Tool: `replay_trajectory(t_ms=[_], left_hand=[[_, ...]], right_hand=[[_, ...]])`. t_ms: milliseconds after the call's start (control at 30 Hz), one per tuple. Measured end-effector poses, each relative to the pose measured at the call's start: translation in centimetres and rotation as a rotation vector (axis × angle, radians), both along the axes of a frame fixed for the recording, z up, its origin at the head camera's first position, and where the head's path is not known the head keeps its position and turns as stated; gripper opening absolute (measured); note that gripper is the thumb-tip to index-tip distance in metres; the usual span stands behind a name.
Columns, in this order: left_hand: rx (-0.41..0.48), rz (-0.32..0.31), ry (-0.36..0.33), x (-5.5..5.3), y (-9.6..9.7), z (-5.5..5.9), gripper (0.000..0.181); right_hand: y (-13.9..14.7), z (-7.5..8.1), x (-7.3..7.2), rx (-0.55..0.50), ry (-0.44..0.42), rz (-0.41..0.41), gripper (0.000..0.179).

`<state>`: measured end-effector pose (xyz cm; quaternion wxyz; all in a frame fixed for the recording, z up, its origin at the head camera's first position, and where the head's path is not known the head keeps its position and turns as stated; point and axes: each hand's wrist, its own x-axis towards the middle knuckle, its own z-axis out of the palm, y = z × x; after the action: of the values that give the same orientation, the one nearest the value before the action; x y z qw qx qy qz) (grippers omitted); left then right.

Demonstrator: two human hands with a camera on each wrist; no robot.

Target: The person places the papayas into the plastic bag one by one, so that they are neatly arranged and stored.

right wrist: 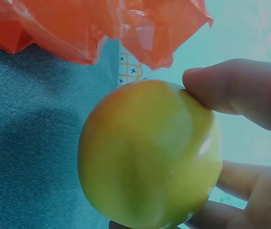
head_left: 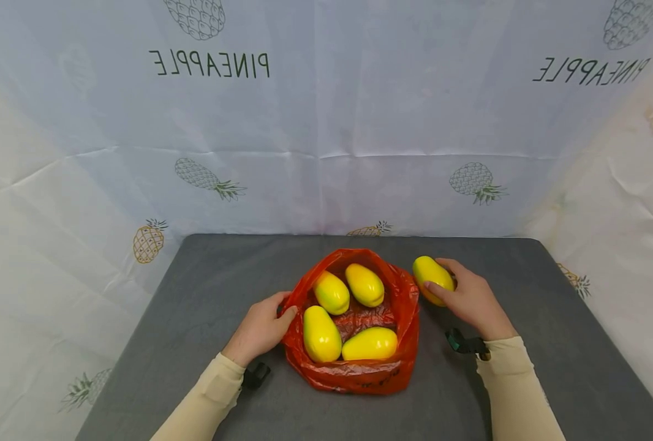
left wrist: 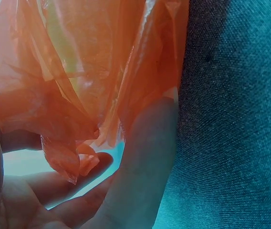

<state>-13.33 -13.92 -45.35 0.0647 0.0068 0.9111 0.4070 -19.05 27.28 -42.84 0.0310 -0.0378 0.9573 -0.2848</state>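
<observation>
A red plastic bag (head_left: 359,380) stands with its mouth wide on the grey table. Several yellow mangoes lie in it, one of them a mango (head_left: 322,334) near its left wall. My left hand (head_left: 260,327) holds the bag's left edge, with the thumb at the rim; the left wrist view has the bag's crumpled film (left wrist: 54,114) between thumb and fingers. To the right of the bag, my right hand (head_left: 472,300) grips another mango (head_left: 432,278). This mango (right wrist: 150,152) looks yellow with an orange blush in the right wrist view, just apart from the bag.
The dark grey table (head_left: 205,275) ends in a straight back edge. Behind it and at both sides hangs a pale curtain (head_left: 387,110) printed with pineapples. Small black wrist devices sit at the left cuff (head_left: 256,375) and the right cuff (head_left: 466,343).
</observation>
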Motion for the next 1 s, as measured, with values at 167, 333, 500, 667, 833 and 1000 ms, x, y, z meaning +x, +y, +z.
replay_trajectory(t_ms=[167, 333, 500, 667, 833, 1000], left_hand=[[0.002, 0.000, -0.003, 0.0, 0.0, 0.0, 0.046], [0.004, -0.001, -0.006, 0.0, 0.0, 0.1, 0.046], [-0.001, -0.002, 0.000, 0.0, 0.0, 0.1, 0.046], [-0.007, -0.002, 0.006, -0.1, 0.1, 0.0, 0.045], [-0.013, -0.004, 0.009, -0.1, 0.0, -0.1, 0.045], [-0.008, -0.003, 0.004, -0.2, 0.0, -0.1, 0.046]], right_hand=[[0.0, 0.4, 0.2, 0.005, 0.023, 0.017, 0.081], [0.0, 0.9, 0.5, 0.010, 0.043, 0.033, 0.080], [-0.1, 1.4, 0.7, 0.008, 0.058, 0.045, 0.079], [-0.1, 1.6, 0.8, 0.009, 0.061, 0.052, 0.078], [-0.2, 2.1, 1.0, 0.012, 0.065, 0.061, 0.078], [-0.4, 2.6, 1.2, 0.010, 0.076, 0.071, 0.077]])
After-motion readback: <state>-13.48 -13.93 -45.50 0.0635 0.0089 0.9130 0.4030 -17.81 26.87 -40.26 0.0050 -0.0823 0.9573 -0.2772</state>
